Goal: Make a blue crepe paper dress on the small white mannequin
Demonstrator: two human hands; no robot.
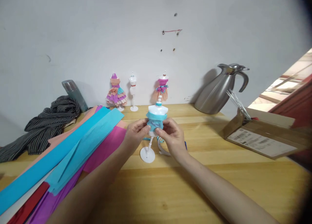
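Observation:
A small white mannequin (158, 109) on a round stand (147, 155) tilts slightly in front of me. Light blue crepe paper (156, 124) wraps its chest and waist, and a blue band circles its neck. My left hand (136, 133) pinches the paper at the left side of the waist, thumb in front. From the right, my right hand (172, 134) pinches the same paper, its thumb pressed near the lower edge. Behind my right hand, a white ring-shaped item (162, 147) is partly hidden.
Crepe paper strips (73, 152) lie at left beside a striped cloth (48, 123) and a bottle (74, 94). Dressed mannequins (116, 92) (162, 84) and a barer mannequin (133, 89) stand by the wall. A steel jug (216, 89) and cardboard box (263, 141) are at right.

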